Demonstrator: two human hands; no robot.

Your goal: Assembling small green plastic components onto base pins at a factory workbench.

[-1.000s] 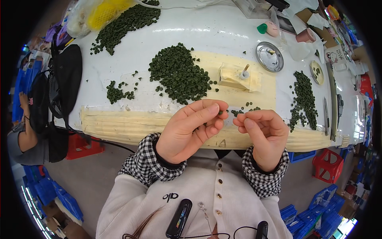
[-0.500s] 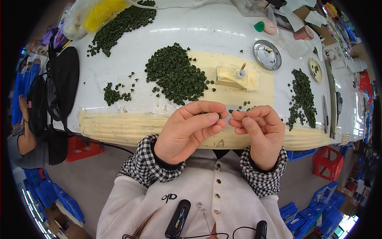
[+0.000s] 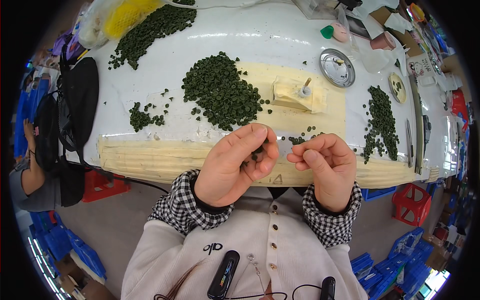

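My left hand is curled, thumb against the forefinger, around several small dark green round parts that show between the fingers and palm. To its right, my right hand is closed in a pinch over the table's padded front edge. Whatever its fingertips hold, if anything, is too small to make out. Behind my left hand lies a large pile of dark green cone-shaped and disc-shaped parts. A few loose green parts lie just beyond my right fingertips.
A tape-covered block with an upright peg stands behind my hands. Green parts also form a right-hand pile, a far pile and a small left cluster. A round metal lid, tweezers and a black bag lie about.
My left hand has drawn slightly away from my right. Its thumb has moved up over the forefinger, and green parts now show within its curled fingers. My right hand has hardly moved.
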